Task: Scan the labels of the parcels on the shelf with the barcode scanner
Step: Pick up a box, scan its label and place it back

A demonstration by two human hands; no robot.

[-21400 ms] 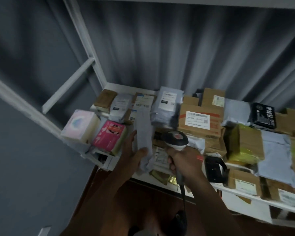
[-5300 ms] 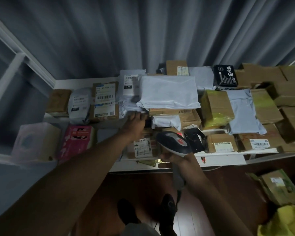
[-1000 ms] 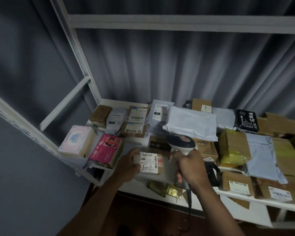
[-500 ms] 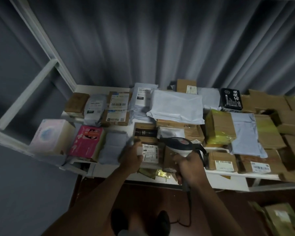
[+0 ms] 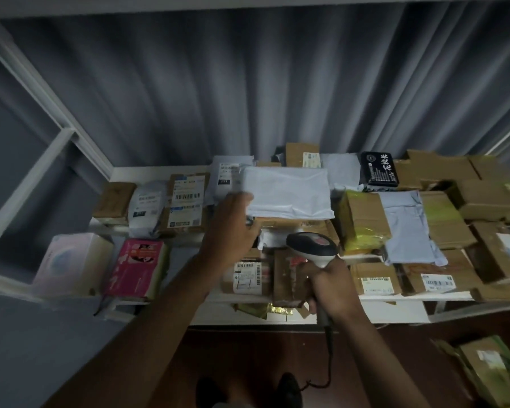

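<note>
The right hand (image 5: 329, 285) has its grip closed around the handle of the barcode scanner (image 5: 314, 248), whose dark grey head with a reddish patch on top points left and away over the front of the shelf (image 5: 395, 315). Just left of that grip, on the shelf's front edge, lies a small brown parcel (image 5: 249, 278) with a white barcode label facing up, free of either hand. The left hand (image 5: 233, 225) reaches further back, its fingers resting at the near left corner of a large white poly mailer (image 5: 289, 191) that lies atop the pile; whether that grip is pinching the mailer or only touching it I cannot tell, since blur hides the fingertips. Half a second ago this left hand was down on the labelled brown parcel beside the scanner; it has since let go and moved up to the mailer, while the scanner has stayed about where it was. Around them sit a pink box (image 5: 137, 269), a pale box (image 5: 71, 265), a black packet (image 5: 379, 169) and many cardboard parcels.
</note>
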